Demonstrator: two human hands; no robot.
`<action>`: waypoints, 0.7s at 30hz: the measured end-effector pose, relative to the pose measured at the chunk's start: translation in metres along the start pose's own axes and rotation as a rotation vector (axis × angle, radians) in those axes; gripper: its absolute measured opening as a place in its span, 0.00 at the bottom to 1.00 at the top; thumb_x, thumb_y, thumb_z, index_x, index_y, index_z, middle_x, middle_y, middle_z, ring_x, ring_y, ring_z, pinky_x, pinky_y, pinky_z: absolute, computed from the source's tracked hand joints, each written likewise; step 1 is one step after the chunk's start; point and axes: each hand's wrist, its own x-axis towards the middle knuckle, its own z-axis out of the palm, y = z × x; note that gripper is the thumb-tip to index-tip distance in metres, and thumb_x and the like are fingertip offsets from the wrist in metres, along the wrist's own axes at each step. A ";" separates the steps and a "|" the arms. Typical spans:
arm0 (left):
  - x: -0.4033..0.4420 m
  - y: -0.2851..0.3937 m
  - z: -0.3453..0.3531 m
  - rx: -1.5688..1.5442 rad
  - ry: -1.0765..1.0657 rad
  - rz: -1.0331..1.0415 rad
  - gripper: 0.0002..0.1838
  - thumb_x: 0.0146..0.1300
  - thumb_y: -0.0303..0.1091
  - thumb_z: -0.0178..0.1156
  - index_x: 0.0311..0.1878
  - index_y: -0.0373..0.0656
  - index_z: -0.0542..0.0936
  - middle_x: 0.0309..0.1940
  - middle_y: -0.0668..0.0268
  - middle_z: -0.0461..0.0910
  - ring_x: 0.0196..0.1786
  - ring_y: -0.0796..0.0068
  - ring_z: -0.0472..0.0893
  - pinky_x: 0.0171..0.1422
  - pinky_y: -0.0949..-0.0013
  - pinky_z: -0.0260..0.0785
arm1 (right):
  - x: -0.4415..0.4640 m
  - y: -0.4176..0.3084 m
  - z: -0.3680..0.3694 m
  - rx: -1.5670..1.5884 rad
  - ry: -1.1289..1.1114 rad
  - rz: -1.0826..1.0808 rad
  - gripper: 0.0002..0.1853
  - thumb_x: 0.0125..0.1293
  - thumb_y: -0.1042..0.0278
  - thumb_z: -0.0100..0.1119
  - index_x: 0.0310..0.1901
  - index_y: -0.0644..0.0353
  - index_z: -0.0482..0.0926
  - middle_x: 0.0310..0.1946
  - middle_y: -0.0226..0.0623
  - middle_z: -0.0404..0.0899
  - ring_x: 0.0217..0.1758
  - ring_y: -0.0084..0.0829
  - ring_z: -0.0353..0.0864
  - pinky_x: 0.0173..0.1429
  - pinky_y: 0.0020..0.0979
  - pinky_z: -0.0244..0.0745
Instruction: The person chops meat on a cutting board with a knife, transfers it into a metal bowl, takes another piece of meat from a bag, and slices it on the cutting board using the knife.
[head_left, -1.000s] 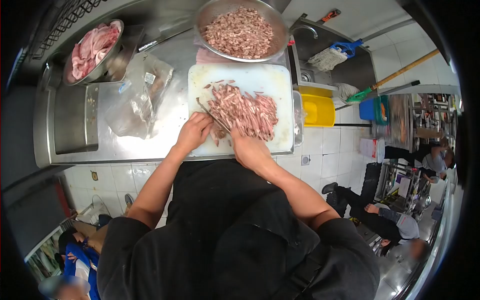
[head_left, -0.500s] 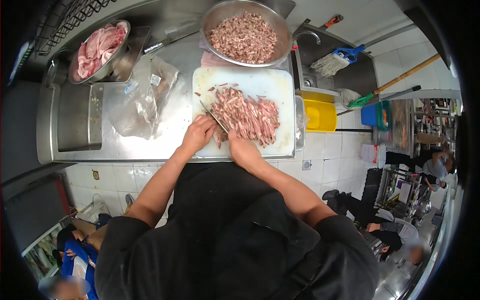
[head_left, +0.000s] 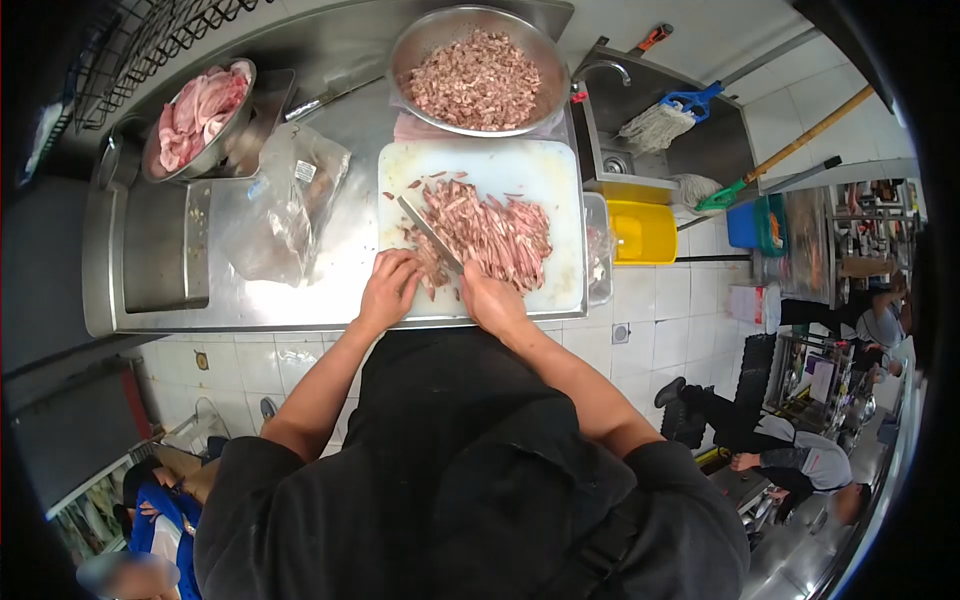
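Observation:
A white cutting board (head_left: pixel 562 240) lies at the counter's front edge, with a pile of meat cut into thin strips (head_left: pixel 510 235) on it. My right hand (head_left: pixel 491 300) grips a knife (head_left: pixel 428 232) by its handle; the blade points up and left, with its flat partly tilted upward at the pile's left side. Smaller cut bits lie left of the blade. My left hand (head_left: pixel 388 290) rests over the board's lower left edge, fingers loosely bent and slightly apart, holding nothing that I can see. It is a little left of the knife.
Behind the board stands a steel bowl of diced meat (head_left: pixel 475 82). Left are a clear plastic bag (head_left: pixel 285 215), a bowl of raw meat slabs (head_left: pixel 205 115) and a sink (head_left: pixel 160 245). A yellow bin (head_left: pixel 645 232) and mop (head_left: pixel 660 128) are right. Other people are in the background.
My left hand has drawn back from the meat beside the blade toward the board's front left edge. The knife has turned to show more of its blade face.

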 end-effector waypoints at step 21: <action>0.003 -0.008 0.008 0.030 -0.073 0.110 0.16 0.59 0.24 0.68 0.51 0.36 0.82 0.52 0.56 0.81 0.57 0.52 0.79 0.62 0.56 0.74 | -0.007 -0.041 -0.023 -0.168 -0.286 0.069 0.11 0.67 0.75 0.47 0.50 0.67 0.66 0.29 0.60 0.84 0.35 0.60 0.87 0.40 0.58 0.79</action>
